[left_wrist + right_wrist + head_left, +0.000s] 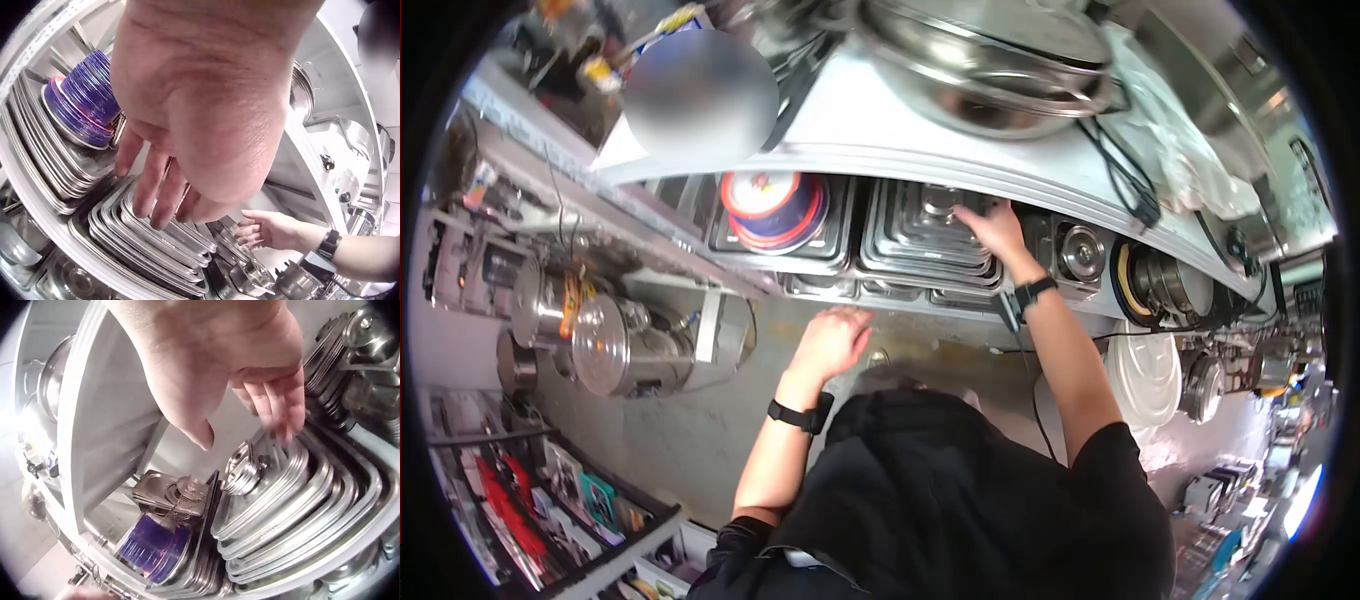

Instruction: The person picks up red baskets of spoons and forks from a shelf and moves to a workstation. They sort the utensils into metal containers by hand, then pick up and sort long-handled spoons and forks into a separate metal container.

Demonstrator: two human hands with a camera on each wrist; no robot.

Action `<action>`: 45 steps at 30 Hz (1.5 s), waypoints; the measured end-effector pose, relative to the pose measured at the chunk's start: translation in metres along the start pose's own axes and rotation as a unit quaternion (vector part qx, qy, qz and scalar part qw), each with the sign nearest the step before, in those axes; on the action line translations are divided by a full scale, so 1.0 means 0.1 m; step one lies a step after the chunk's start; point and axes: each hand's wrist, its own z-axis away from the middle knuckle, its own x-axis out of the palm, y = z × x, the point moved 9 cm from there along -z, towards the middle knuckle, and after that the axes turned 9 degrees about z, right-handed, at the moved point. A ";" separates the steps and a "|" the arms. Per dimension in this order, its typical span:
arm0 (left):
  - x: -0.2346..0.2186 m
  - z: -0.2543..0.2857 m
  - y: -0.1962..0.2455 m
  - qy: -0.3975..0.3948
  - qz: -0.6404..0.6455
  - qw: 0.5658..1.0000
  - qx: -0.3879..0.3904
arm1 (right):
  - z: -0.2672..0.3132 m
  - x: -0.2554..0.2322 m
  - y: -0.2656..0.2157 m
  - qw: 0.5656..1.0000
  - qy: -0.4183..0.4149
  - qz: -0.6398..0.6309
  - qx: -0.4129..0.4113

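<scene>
My right hand [997,235] reaches under the upper shelf, over the stack of rectangular steel trays [930,258]. In the right wrist view its fingers are spread and hold nothing, with the fingertips close over the top tray. Small round steel pieces [240,475] lie on that tray near the thumb. My left hand [830,345] hangs in front of the shelf, its fingers loosely bent and nothing in them. Left of the middle stack, purple bowls with red rims [775,215] sit on another stack of steel trays [53,156].
The upper shelf's edge [880,165] overhangs the trays. A large lidded steel pan [990,70] and a clear plastic bag [1175,140] stand on it. Round pans [1180,280] lie at the right. Steel pots [615,345] stand at left. A black cable [1040,400] hangs by the right forearm.
</scene>
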 end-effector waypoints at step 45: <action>-0.06 1.09 -1.01 0.143 0.054 0.959 -0.240 | -1.93 1.00 -0.31 0.866 -0.248 0.147 -0.409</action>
